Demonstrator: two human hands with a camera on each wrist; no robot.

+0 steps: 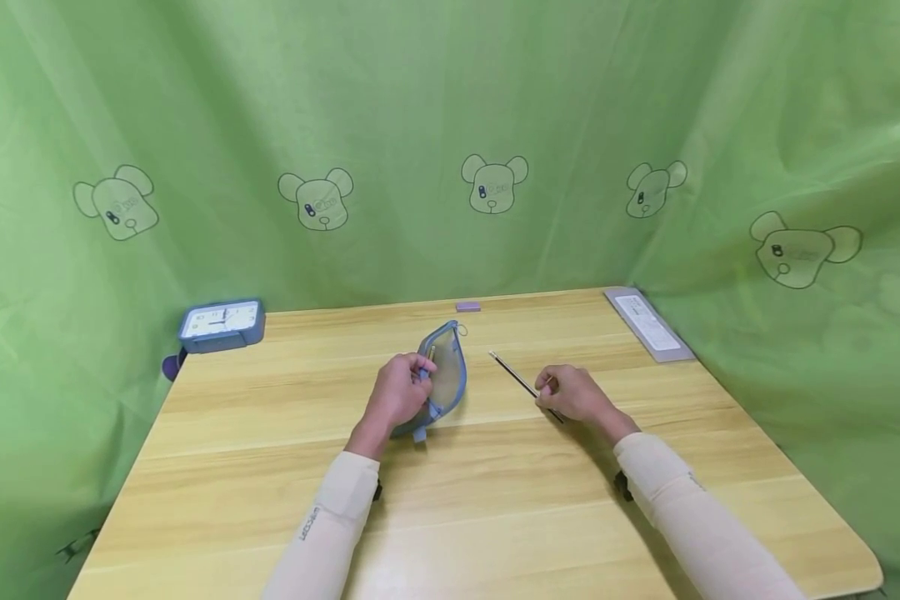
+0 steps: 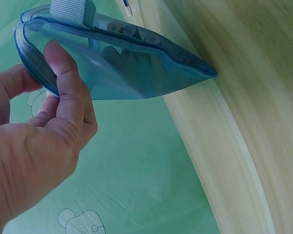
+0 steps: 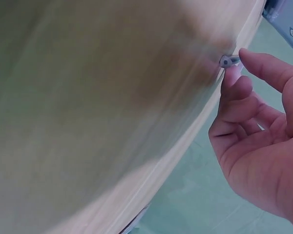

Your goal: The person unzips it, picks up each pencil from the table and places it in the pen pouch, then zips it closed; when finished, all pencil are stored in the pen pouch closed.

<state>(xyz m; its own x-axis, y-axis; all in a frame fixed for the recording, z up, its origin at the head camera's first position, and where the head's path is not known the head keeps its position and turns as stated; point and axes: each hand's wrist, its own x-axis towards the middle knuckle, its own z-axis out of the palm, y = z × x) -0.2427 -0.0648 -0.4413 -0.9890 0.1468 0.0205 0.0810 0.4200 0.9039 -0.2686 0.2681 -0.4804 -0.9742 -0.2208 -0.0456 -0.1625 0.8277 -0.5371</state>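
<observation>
A blue mesh zip pouch [image 1: 450, 379] is held up on its side near the middle of the table, its mouth gaping to the right. My left hand [image 1: 397, 390] pinches the rim between thumb and fingers, as the left wrist view of the pouch [image 2: 132, 73] also shows. Inside the mouth, the end of a slim stick [image 1: 432, 353] pokes up. To the right, my right hand [image 1: 576, 393] holds a thin dark-and-white pencil [image 1: 513, 375] between thumb and fingertips, its pale end pointing toward the back left. One pencil end [image 3: 225, 61] faces the right wrist camera.
A blue clock [image 1: 221, 325] stands at the table's back left corner, with a purple round thing [image 1: 171, 367] beside it. A small purple block [image 1: 468, 307] lies at the back edge. A grey flat pack [image 1: 648, 325] lies back right. Green curtains [image 1: 405, 100] surround the wooden table [image 1: 495, 508].
</observation>
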